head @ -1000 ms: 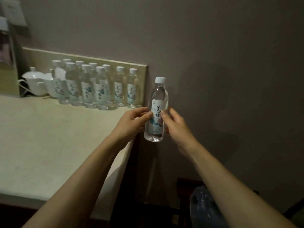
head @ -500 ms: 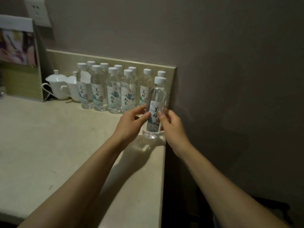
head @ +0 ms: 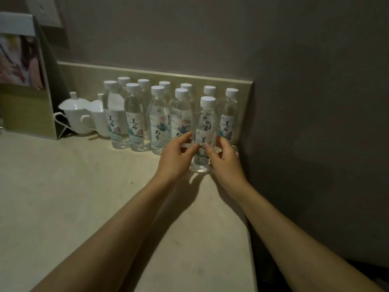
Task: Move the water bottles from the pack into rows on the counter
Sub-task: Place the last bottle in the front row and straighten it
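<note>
A clear water bottle point(head: 204, 131) with a white cap and a printed label stands upright on the beige counter point(head: 84, 197), near its right end. My left hand point(head: 175, 158) and my right hand point(head: 225, 163) hold it from either side, fingers curled round its lower half. Behind it and to its left, several matching bottles point(head: 157, 121) stand in two rows against the low backsplash. The pack is out of view.
Two white lidded cups point(head: 77, 114) sit left of the bottle rows. A standing card holder point(head: 25, 81) rises at the far left. The grey wall point(head: 315, 123) borders the counter on the right, where the counter's edge drops off.
Both hands carried the bottle from beyond the counter's right edge leftward and forward. It now stands on the counter in front of the back row.
</note>
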A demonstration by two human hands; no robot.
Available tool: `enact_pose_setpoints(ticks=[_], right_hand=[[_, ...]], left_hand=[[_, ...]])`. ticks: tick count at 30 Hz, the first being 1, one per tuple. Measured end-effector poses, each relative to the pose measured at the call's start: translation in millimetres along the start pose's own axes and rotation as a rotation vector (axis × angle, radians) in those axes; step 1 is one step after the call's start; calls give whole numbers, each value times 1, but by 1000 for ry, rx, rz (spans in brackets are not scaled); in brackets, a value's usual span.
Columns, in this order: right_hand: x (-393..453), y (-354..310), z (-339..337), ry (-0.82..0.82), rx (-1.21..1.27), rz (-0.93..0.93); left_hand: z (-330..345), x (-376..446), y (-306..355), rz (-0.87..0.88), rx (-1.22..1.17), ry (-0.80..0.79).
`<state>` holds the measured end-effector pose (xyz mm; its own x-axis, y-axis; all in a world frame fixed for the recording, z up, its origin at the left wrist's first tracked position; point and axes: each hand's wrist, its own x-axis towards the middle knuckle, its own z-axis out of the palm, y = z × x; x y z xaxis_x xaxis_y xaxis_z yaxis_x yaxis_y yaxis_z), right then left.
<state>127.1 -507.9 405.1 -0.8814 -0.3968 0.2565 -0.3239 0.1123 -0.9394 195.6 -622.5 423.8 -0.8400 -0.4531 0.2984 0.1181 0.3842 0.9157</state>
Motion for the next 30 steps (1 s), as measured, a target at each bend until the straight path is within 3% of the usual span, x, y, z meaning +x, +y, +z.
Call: enact_pose_setpoints(ticks=[6, 11, 17, 30], right_hand=[[1, -1, 9, 71, -105, -41], [-9, -3, 14, 71, -301, 85], [-10, -14, 26, 164, -524, 85], [9, -11, 22, 133, -535, 62]], left_hand=[[-3, 14, -9, 2, 18, 77], [-14, 19, -20, -35, 10, -17], [-16, 20, -21, -73, 81, -131], [-6, 34, -21, -35, 201, -99]])
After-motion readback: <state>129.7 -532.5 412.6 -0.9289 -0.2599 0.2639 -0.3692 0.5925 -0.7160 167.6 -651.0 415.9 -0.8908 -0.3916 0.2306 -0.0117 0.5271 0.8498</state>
